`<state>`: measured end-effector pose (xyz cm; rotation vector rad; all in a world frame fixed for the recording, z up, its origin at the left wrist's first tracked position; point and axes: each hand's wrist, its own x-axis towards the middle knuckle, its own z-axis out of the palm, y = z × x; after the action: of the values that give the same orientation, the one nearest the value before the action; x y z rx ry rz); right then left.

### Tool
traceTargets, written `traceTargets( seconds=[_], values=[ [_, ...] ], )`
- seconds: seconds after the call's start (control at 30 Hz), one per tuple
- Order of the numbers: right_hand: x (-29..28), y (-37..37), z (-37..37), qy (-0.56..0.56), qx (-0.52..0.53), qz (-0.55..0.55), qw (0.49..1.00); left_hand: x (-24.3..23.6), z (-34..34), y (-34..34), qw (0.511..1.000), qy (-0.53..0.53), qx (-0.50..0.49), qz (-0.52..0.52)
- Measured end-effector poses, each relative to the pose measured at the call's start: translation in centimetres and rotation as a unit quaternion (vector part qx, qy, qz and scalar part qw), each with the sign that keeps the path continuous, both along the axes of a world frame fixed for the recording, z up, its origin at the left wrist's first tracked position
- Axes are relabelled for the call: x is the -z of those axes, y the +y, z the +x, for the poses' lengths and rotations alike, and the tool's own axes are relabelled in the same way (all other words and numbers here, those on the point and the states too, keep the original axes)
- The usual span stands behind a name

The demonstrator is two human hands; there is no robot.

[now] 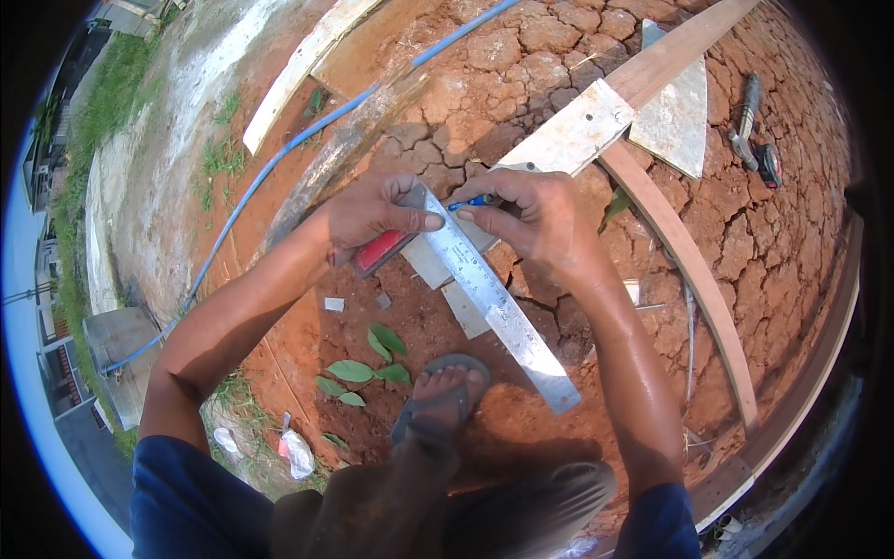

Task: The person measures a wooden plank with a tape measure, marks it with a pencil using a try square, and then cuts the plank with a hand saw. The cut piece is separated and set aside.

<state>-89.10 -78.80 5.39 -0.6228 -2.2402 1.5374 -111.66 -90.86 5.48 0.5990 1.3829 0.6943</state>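
My left hand (372, 214) grips a square with a red handle (377, 250), thumb pressed on the upper end of its steel ruler blade (494, 307), which slants down to the right. Just right of that thumb, my right hand (526, 214) pinches a blue pen (478, 200) with its point at the blade's edge. Under and beside them lies a pale board (577, 130), partly hidden by my hands, with small flat offcuts (463, 315) below.
Cracked red soil holds long timber strips (682, 252), a grey panel (684, 121), a hammer (745, 121), a tape measure (767, 168) and a metal rod (689, 345). A blue hose (242, 210) runs along the left. Leaves (352, 371) lie by my sandalled foot (447, 396).
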Motion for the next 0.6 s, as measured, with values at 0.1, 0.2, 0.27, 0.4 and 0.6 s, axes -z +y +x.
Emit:
traceTargets(
  seconds=[0.1, 0.2, 0.27, 0.4, 0.6],
  values=[
    [-0.2, 0.1, 0.2, -0.025, -0.012, 0.003, 1.0, -0.2, 0.1, 0.1, 1.0, 0.006, -0.005, -0.015],
    [-0.7, 0.0, 0.5, -0.003, -0.021, 0.009, 1.0, -0.1, 0.1, 0.1, 1.0, 0.001, -0.005, -0.014],
    [-1.2, 0.1, 1.0, -0.022, -0.031, 0.002, 0.999, 0.0, 0.0, 0.0, 1.0, 0.012, 0.004, -0.012],
    [-2.0, 0.7, 4.1, -0.031, -0.09, -0.001, 0.995, 0.5, -0.1, -0.2, 1.0, 0.021, 0.004, 0.009],
    [-0.6, -2.9, 9.3, -0.008, 0.1, -0.177, 0.979, 0.4, -1.0, -0.4, 0.998, 0.037, 0.042, -0.02]
  ],
)
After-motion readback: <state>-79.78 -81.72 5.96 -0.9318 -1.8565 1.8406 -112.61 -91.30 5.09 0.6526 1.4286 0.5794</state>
